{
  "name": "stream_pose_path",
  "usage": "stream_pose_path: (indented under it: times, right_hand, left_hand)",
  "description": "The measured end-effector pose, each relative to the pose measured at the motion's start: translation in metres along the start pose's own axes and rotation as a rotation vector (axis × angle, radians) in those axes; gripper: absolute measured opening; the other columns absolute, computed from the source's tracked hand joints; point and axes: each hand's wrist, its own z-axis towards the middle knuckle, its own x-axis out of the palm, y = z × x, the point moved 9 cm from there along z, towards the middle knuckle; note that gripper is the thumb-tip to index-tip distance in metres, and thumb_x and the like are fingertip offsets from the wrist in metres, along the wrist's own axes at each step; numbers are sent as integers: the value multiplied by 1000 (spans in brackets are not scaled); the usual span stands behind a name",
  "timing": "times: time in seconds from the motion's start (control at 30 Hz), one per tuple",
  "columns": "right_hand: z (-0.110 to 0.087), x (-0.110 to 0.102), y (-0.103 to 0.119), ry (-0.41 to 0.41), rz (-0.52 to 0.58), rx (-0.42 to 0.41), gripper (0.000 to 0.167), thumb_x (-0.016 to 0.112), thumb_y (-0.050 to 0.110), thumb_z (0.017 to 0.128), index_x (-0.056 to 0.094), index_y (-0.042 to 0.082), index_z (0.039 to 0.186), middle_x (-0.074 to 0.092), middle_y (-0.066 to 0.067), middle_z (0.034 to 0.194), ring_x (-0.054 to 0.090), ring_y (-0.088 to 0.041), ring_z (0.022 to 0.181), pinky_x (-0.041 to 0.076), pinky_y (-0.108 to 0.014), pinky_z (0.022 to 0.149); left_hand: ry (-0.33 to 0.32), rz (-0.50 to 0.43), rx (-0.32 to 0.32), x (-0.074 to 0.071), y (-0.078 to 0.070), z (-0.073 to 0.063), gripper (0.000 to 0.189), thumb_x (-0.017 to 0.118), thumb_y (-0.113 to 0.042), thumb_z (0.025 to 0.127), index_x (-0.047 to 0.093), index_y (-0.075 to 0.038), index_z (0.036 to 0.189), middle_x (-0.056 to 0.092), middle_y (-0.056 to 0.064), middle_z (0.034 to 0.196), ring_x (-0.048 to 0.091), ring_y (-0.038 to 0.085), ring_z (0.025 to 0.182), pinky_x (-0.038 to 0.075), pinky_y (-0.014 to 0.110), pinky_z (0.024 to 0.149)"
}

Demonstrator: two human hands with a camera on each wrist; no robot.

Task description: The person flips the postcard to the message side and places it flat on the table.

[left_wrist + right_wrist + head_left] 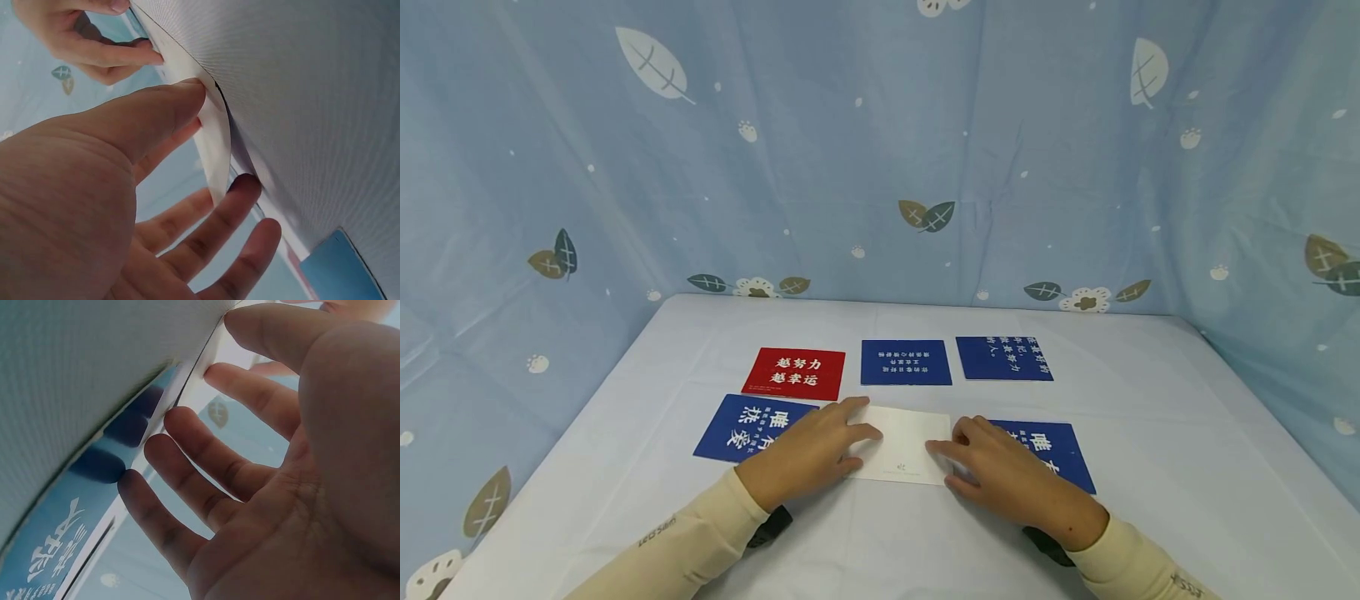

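Note:
A white card lies on the table between the two hands, faintly printed near its close edge. The left hand is at its left end, fingers spread, with fingertips on the card and the thumb at its left edge. In the left wrist view the card looks slightly bowed beside the thumb. From the other side, the right hand touches the card's right end with its index finger; its thumb rests by the near right corner. The other right fingers lie at a blue card, partly covering it.
Another blue card lies partly beneath the left hand. Farther back are a red card, a blue card and a tilted-text blue card. White cloth covers the table; a patterned blue curtain hangs behind.

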Motion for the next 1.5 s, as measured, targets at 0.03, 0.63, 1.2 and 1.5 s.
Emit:
stream_pose_path:
  times: [0.03, 0.63, 1.2, 1.5]
  right_hand:
    - [0, 0, 0, -1, 1, 0, 41, 75, 37, 88, 69, 29, 128, 59, 4, 104, 47, -8, 89, 54, -30, 79]
    - [-1, -2, 1, 15, 35, -16, 39, 75, 35, 88, 71, 26, 126, 61, 2, 108, 50, -9, 90, 56, -34, 83]
    - [-15, -25, -31, -22, 24, 10, 46, 74, 42, 89, 67, 22, 129, 61, -6, 134, 58, -29, 125, 51, -54, 101]
    - [-37, -22, -70, 25, 47, 120, 56, 76, 53, 82, 68, 24, 128, 58, -7, 140, 57, -34, 126, 51, -56, 99]
  left_hand:
    - [3, 7, 3, 0, 0, 0, 42, 80, -24, 85, 70, -24, 126, 51, 11, 150, 52, 31, 135, 48, 52, 107]
    - [21, 95, 39, 3, -3, -1, 38, 76, -29, 89, 70, -30, 127, 65, 3, 134, 59, 26, 120, 54, 47, 97]
    - [6, 120, 63, 8, -1, -2, 38, 76, -30, 89, 70, -32, 126, 68, 1, 131, 61, 24, 118, 55, 47, 95]
    - [18, 101, 54, 6, 0, -2, 40, 76, -30, 89, 69, -32, 128, 68, 1, 132, 60, 24, 121, 54, 49, 97]
